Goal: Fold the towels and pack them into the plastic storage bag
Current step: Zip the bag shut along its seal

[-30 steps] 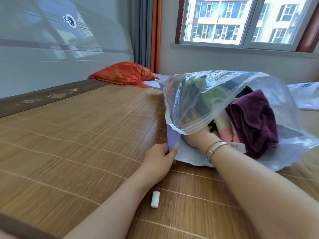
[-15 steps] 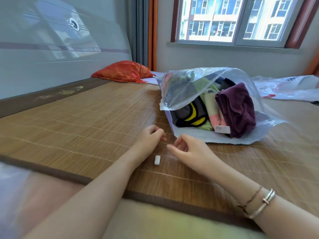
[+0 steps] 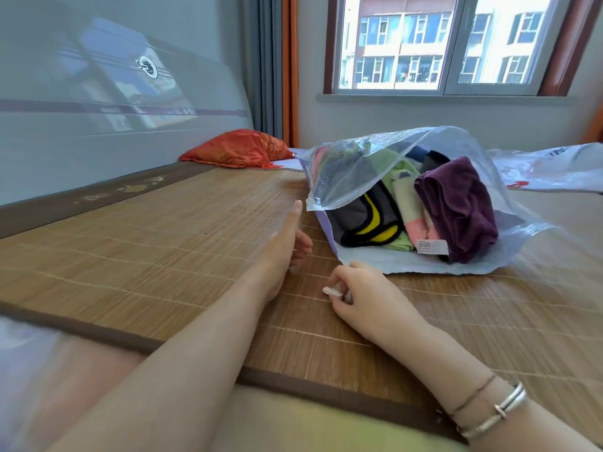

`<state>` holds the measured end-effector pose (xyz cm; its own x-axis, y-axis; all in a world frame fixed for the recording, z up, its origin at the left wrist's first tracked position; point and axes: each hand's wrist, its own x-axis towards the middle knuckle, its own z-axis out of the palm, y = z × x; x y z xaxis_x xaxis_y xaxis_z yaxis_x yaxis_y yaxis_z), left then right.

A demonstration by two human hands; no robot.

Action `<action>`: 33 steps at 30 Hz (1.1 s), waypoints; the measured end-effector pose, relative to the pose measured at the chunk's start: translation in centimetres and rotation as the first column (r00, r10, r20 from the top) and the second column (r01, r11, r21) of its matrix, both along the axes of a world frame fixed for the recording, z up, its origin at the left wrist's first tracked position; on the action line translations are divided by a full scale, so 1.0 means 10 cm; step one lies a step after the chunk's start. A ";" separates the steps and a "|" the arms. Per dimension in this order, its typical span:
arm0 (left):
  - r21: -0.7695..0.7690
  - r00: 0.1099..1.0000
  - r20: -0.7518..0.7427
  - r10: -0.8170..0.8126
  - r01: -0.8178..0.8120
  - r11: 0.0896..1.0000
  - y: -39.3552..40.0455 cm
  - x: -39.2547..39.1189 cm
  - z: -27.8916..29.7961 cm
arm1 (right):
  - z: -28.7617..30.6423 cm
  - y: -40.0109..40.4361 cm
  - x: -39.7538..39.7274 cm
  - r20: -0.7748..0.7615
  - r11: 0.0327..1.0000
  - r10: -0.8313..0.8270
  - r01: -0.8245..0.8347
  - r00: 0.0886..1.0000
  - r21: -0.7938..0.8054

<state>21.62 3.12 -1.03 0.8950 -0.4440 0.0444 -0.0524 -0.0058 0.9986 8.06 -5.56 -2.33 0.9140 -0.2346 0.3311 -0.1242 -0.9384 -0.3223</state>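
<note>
A clear plastic storage bag (image 3: 352, 171) lies on the bamboo mat with its mouth towards me. Folded towels fill it: a purple towel (image 3: 456, 203), a grey-black-yellow towel (image 3: 365, 220) and a pale green and pink towel (image 3: 408, 203). My left hand (image 3: 287, 243) hovers just left of the bag's mouth, fingers apart, holding nothing. My right hand (image 3: 362, 295) rests on the mat in front of the bag, its fingers pinched on a small white clip (image 3: 331, 291).
The bamboo mat (image 3: 146, 243) covers the bed, its brown edge near me. An orange-red pillow (image 3: 238, 148) lies at the back by the headboard. A second plastic bag (image 3: 548, 168) lies at the back right under the window.
My right hand came out of the bag and picked up the white clip from the mat. My left hand let go of the bag's edge and lifted. The view pulled back.
</note>
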 end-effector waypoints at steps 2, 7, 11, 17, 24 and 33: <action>0.040 1.000 -0.014 -0.018 0.018 0.999 -0.10 0.05 0.15 | 0.00 -0.05 0.01 -0.001 0.999 -0.042 0.042 0.999 -0.022; 0.002 0.994 -0.019 -0.109 0.110 0.994 -0.27 0.18 0.36 | -0.05 -0.10 0.07 0.074 0.994 -0.078 0.084 0.994 -0.073; -0.079 0.985 -0.055 -0.164 0.159 0.984 -0.27 0.08 0.30 | 0.05 -0.17 0.04 0.150 0.972 -0.120 0.086 0.981 0.217; -0.201 0.942 -0.076 -0.325 0.305 0.931 -0.26 -0.51 0.11 | 0.33 -0.19 -0.30 -0.017 0.592 -0.172 0.117 0.985 0.797; -0.255 0.937 0.017 -0.348 0.341 0.905 -0.22 -1.20 -0.06 | 0.18 -0.09 -1.14 0.083 0.096 -0.229 -0.062 0.970 0.993; -0.259 0.930 0.068 -0.362 0.367 0.893 -0.09 -1.47 -0.09 | 0.36 0.07 -1.41 0.087 0.139 -0.158 -0.065 0.984 0.988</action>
